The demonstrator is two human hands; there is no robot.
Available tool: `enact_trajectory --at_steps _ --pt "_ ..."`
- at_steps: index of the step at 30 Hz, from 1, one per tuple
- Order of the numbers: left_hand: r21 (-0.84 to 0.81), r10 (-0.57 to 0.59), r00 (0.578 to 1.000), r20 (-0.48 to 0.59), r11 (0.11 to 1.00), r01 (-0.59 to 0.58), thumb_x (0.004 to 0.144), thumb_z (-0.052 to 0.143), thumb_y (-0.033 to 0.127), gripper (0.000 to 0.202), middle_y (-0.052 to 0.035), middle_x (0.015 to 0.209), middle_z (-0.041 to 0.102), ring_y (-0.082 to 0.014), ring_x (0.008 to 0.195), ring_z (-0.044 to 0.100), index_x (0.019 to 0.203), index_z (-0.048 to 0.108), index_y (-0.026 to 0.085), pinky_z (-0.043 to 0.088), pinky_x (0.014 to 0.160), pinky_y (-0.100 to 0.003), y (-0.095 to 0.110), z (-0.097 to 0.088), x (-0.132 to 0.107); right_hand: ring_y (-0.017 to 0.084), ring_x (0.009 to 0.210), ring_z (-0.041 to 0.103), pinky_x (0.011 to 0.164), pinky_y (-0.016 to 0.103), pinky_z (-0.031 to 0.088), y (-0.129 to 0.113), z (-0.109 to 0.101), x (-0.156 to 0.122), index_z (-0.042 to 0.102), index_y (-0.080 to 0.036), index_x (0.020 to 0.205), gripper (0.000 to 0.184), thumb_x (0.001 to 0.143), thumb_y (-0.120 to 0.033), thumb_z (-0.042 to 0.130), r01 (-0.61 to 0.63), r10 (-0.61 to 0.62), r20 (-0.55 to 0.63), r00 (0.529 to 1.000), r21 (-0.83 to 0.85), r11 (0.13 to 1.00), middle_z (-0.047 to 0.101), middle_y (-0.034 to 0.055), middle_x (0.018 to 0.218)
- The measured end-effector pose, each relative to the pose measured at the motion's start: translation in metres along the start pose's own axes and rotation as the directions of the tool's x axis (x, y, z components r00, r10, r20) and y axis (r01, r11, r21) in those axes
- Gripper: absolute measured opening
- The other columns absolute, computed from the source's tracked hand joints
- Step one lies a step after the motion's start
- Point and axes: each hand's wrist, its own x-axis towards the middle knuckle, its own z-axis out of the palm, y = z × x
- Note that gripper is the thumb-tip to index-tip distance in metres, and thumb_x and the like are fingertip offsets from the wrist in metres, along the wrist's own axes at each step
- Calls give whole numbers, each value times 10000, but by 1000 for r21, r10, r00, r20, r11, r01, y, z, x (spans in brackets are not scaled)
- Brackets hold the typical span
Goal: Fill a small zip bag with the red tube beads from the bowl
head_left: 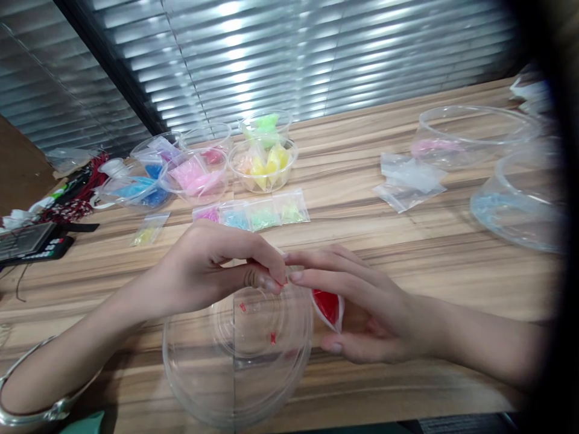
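Thumb and fingers of my left hand [226, 265] pinch a small red piece [284, 281] above a clear round plastic container [194, 380]. Two more small red pieces, one of them [272, 338] nearer me, show in the container. My right hand [375, 307] reaches in from the right with fingers stretched and thumb apart, fingertips right by the left ones. A small clear bag of red material [328, 307] shows between its fingers and thumb. Part of the bag is hidden by the fingers, and I cannot tell whether the hand touches it.
Clear tubs hold bags of blue [140, 191], pink [194, 175], yellow [266, 166] and green [266, 123] material. Small bags [262, 214] lie in a row before them. Clear empty-looking bags [409, 178] and large tubs [520, 205] stand right; a calculator [56, 244] lies left.
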Motion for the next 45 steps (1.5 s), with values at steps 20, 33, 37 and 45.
enact_trajectory --at_steps 20,33,37,45 --pt "16 35 999 -5 999 -35 939 568 59 187 26 972 673 -41 870 639 1065 608 191 524 766 -82 -1 5 -1 186 1404 406 1141 318 345 -3 -2 1 334 -103 1489 664 938 -336 623 -3 3 2 1000 -32 999 454 188 1473" --pt "23 17 1000 8 1000 -18 932 581 63 171 28 942 675 -48 855 646 1031 613 198 527 744 -95 -2 6 -2 191 1391 411 1147 309 335 -2 -1 1 325 -100 1479 673 924 -316 640 -14 14 -1 1000 -3 1000 479 172 1447" --pt "1 12 1000 13 1000 -12 924 586 55 184 24 944 678 -63 874 658 1030 620 202 545 768 -118 -4 6 -2 194 1332 457 1120 326 375 -2 0 0 259 -113 1510 761 901 -305 673 -34 35 -15 999 48 998 498 162 1425" --pt "141 88 996 -25 986 -84 902 632 64 172 21 925 708 -50 825 665 1019 647 190 520 743 -101 3 9 -1 208 1283 511 1065 330 458 -3 0 -3 214 -235 1537 880 847 -352 748 -114 124 -61 990 142 983 477 122 1447"
